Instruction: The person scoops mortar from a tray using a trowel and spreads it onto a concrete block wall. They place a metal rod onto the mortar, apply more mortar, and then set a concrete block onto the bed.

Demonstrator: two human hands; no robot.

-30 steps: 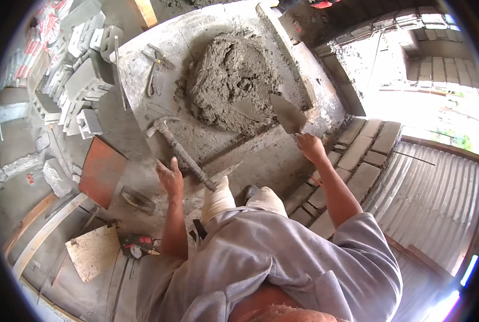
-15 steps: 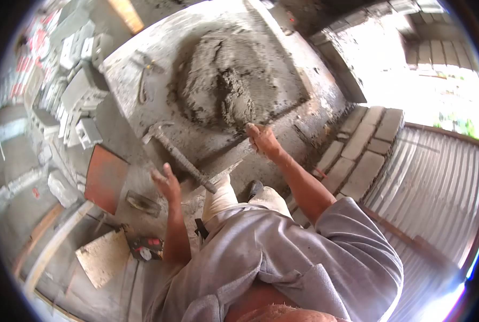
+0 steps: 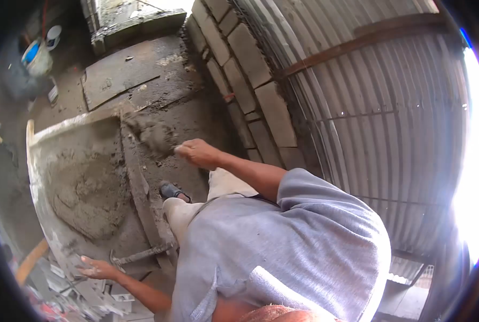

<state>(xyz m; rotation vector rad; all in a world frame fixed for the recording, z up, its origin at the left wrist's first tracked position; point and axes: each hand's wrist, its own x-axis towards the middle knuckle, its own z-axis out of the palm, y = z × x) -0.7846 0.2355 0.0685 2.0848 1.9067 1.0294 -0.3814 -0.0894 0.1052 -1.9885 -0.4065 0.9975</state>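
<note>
My right hand is closed around the handle of a trowel, whose blade is covered by a lump of wet grey mortar. The trowel is out past the raised edge of a mixing board, on the side toward the block wall. On that board sits a broad heap of wet mortar. My left hand is empty, its fingers spread, over the board's near corner. Close to it lies a hammer, its handle pointing toward my leg.
A low wall of grey blocks runs along my right, with corrugated metal sheeting behind it. Flat boards lie on the floor ahead. Buckets stand at the far left. Loose blocks lie at lower left.
My view and body have turned to the right. My right hand has carried the mortar-loaded trowel off the heap and past the board's edge. My left hand stays open.
</note>
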